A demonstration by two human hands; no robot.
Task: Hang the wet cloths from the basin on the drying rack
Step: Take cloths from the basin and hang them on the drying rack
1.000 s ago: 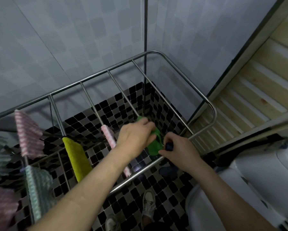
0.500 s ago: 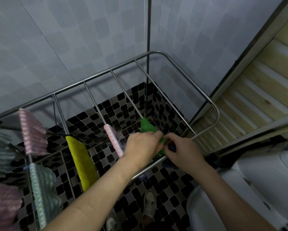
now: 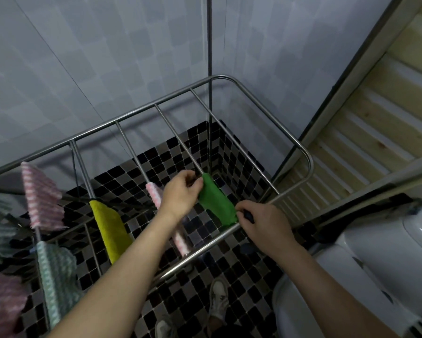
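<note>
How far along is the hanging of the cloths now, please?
Done: a yellow cloth and a pink cloth hang on the rack, with striped cloths further left. In hand: the left hand and right hand pinch the ends of a green cloth laid over a rail. Left: the basin is out of view, so how many remain is unknown.

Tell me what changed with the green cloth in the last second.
The left hand slid farther along the rail, away from the right hand, spreading the green cloth out between them. Both hands still pinch its ends. The yellow cloth hangs as before.
</note>
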